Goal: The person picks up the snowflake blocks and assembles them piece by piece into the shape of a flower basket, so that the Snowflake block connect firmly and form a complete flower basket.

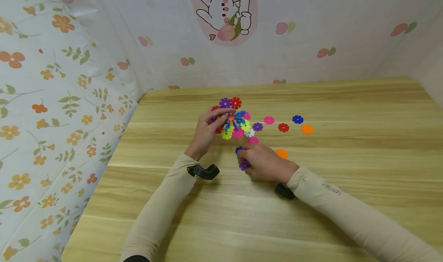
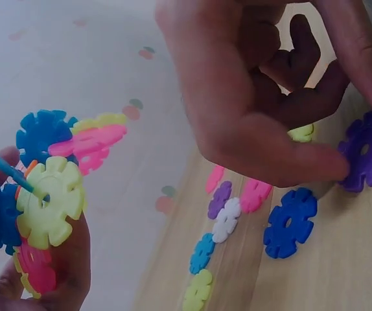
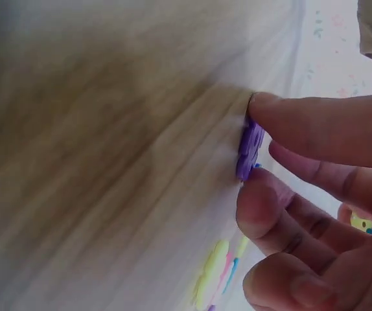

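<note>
My left hand point(image 1: 205, 133) holds a cluster of interlocked plastic snowflake discs point(image 2: 51, 202), with blue, yellow, pink and orange pieces showing. Its far side is partly hidden by the fingers. Nearer the front, my right hand point(image 1: 264, 162) pinches a purple snowflake disc point(image 3: 249, 148) by its edges, thumb on one side and a fingertip on the other, close over the tabletop. Just beside that hand lies a dark blue disc point(image 2: 290, 222), partly covered in the head view.
Loose discs lie on the wooden table point(image 1: 346, 200): pink point(image 1: 268, 120), red point(image 1: 283, 127), blue point(image 1: 297, 119), white point(image 1: 250, 132) and orange point(image 1: 307, 129), with another orange disc point(image 1: 282, 153) behind the right wrist. A printed curtain point(image 1: 311, 31) hangs behind the table.
</note>
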Tool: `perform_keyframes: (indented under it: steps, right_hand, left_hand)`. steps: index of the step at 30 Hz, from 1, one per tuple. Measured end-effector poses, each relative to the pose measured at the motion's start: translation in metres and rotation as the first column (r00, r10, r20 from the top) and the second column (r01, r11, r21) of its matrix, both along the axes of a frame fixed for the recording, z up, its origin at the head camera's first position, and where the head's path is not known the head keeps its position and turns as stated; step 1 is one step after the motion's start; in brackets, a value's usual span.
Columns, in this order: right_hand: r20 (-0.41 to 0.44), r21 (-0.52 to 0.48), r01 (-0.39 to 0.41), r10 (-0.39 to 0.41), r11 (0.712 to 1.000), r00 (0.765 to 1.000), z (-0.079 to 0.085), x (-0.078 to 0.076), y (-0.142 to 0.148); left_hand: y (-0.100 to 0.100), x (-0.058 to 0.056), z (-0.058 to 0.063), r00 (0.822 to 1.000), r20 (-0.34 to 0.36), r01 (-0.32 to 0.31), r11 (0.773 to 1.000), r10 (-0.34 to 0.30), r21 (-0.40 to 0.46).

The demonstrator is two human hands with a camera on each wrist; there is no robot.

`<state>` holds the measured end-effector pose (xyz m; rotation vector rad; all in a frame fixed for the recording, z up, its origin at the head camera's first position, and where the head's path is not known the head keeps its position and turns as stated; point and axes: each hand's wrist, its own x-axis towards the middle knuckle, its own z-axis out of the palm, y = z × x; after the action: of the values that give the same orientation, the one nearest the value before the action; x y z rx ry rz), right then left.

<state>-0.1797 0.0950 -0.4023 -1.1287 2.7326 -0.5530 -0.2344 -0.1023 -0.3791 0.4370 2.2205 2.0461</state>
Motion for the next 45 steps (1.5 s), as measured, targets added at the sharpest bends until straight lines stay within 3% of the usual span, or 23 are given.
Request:
perform_keyframes:
  steps: [4, 10, 16, 21, 24, 30, 35, 38, 45]
  right_hand:
    - [0.086, -0.034, 0.016, -0.013, 0.999, 0.996, 0.0, -0.002, -0.002]
    - [0.271, -0.048, 0.037, -0.022, 0.998, 0.962, -0.002, -0.008, 0.002]
    - [0.309, -0.161, 0.013, 0.038, 0.987, 0.95, 0.005, -0.012, 0.019]
    - [0.33, -0.272, 0.078, 0.016, 0.959, 0.944, 0.02, -0.02, 0.037]
    - [0.353, -0.341, 0.168, -0.04, 0.925, 0.935, 0.029, -0.029, 0.046]
    - [0.369, -0.456, 0.379, -0.217, 0.805, 0.904, 0.047, -0.042, 0.051]
    - [0.369, -0.536, 0.455, -0.288, 0.711, 0.884, 0.052, -0.046, 0.047]
    - [0.374, -0.561, 0.47, -0.298, 0.681, 0.878, 0.049, -0.048, 0.044]
    - [0.302, -0.596, 0.466, -0.356, 0.653, 0.885, 0.044, -0.047, 0.036]
  left_hand:
    - [0.001, 0.0, -0.002, 0.999, 0.033, 0.009, 0.999, -0.01, 0.042]
    - [0.003, 0.001, -0.005, 0.998, 0.057, 0.011, 0.997, -0.015, 0.074]
    - [0.004, 0.002, -0.007, 0.999, 0.032, -0.022, 0.998, 0.02, 0.056]
    - [0.005, 0.003, -0.009, 0.999, 0.029, -0.036, 0.998, 0.035, 0.056]
    - [0.008, 0.003, -0.01, 0.999, 0.028, -0.038, 0.998, 0.037, 0.042]
    - [0.014, 0.004, -0.01, 0.999, 0.042, -0.027, 0.999, 0.027, 0.017]
    - [0.018, 0.004, -0.008, 0.999, 0.025, -0.027, 1.0, 0.027, 0.013]
    - [0.018, 0.005, -0.009, 1.0, 0.016, -0.023, 1.0, 0.022, 0.018]
    - [0.018, 0.006, -0.014, 1.0, -0.012, 0.01, 0.998, -0.009, 0.054]
